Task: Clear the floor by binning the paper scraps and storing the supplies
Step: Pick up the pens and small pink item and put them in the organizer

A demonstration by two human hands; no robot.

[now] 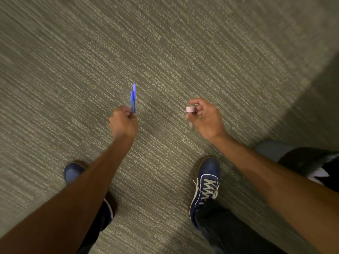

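Note:
My left hand (123, 123) is closed around the lower end of a blue pen (133, 99), which points away from me above the carpet. My right hand (206, 119) grips a small clear tube with a pale pink cap (190, 109); the tube's body runs down behind my fingers and is partly hidden. Both hands hover at about the same height over the grey-green carpet (165, 52). No paper scraps show on the floor in this view.
My two feet in dark blue shoes stand on the carpet, the left shoe (73, 173) under my left forearm and the right shoe (205, 186) with white laces. A dark object with a white patch (315, 167) sits at the right edge.

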